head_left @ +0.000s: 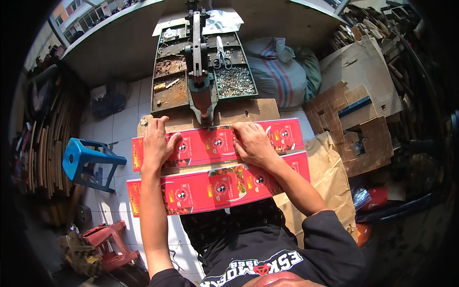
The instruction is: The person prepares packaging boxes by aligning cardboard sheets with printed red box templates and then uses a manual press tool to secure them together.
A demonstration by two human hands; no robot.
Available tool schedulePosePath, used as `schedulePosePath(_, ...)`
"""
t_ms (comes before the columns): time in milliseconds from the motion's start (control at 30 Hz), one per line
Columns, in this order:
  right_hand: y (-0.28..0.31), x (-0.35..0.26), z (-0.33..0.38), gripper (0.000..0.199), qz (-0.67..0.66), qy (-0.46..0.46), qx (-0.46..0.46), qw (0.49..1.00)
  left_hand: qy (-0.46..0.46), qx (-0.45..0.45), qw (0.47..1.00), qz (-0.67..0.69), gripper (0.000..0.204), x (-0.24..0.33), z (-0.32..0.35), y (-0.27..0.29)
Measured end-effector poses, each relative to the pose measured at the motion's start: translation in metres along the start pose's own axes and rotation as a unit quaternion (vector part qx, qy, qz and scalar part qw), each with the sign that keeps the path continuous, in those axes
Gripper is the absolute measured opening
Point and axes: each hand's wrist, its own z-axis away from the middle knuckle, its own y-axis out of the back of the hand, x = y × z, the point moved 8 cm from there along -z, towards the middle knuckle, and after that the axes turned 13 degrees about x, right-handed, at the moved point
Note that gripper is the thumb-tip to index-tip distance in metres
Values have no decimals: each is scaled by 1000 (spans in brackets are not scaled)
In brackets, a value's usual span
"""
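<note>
Two hands on a long red sheet

The far red sheet lies flat on the wooden counter, side to side, just in front of the tall metal press. The left hand lies over its left part. The pointing finger reaches past the sheet's far edge and the thumb is on top — those two are well apart. The right hand is on the same sheet, right of the middle, with bent fingers near the far edge. I can't tell if they pinch it.

The near red sheet lies along the counter's near edge, under both arms. A thin strip of wood shows between the two sheets.

Past the counter's far edge is a metal tray with little boxes. Shiny silver bits fill the near right box, and scissors lie above them.

A blue stool stands on the floor off the counter's left edge — a red stool is nearer the person.
</note>
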Motion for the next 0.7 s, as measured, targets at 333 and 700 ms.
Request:
schedulePosePath(333,0,2,1,22,-6,40,-11,999,-10,-47,999,3,33,6,-2,6)
schedulePosePath(700,137,2,27,22,-264,-182,-45,946,106,11,994,-8,38,-6,78,152)
